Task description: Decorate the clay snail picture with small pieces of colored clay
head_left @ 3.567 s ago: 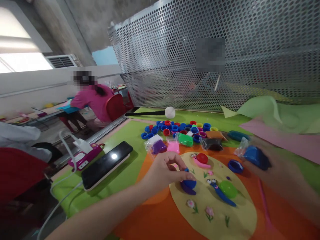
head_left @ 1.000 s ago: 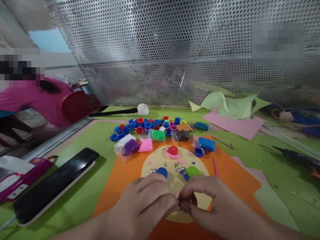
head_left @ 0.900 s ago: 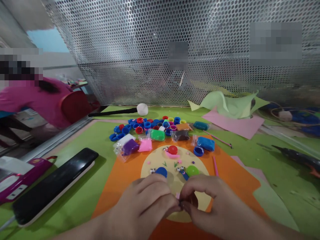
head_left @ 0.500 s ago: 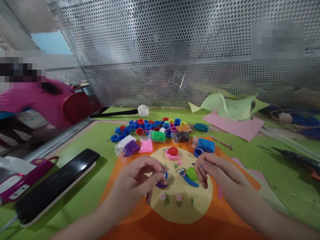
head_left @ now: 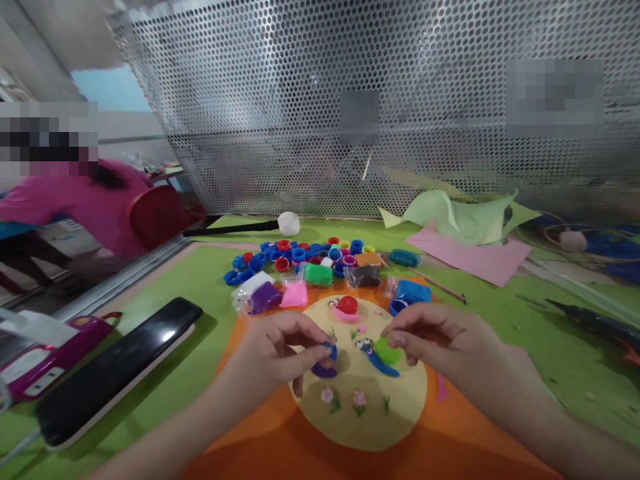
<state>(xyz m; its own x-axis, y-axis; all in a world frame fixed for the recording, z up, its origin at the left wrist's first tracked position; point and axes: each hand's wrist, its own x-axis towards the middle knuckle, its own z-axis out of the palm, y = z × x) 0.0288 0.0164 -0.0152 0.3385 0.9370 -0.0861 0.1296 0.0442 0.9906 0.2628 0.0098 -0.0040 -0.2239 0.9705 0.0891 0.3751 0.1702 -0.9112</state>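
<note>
My left hand (head_left: 285, 350) pinches a blue clay piece (head_left: 329, 349) between thumb and fingers, over a purple clay piece (head_left: 324, 369) at the left of the pale yellow paper circle (head_left: 370, 427). Whether blue and purple are joined is hidden by my fingers. My right hand (head_left: 435, 337) hovers by the lime-green shell of a blue clay snail (head_left: 383, 360), its thumb and forefinger pressed together; anything between them is too small to name. A pink clay snail (head_left: 346, 310) with a red shell lies farther up. Pink clay flowers (head_left: 359, 399) with green leaves sit near the bottom.
Bagged clay, such as purple (head_left: 264, 297) and blue (head_left: 414, 291), lies beyond the orange paper (head_left: 260, 427). Many bottle caps (head_left: 299, 254) are piled behind. At left are a black power bank (head_left: 120, 370) and a magenta power strip (head_left: 55, 360); scissor-like dark tool (head_left: 595, 320) at right.
My right hand has moved slightly left, and its thumb and forefinger have come together near the green shell. My left hand keeps its pinch in nearly the same place. The view has shifted slightly.
</note>
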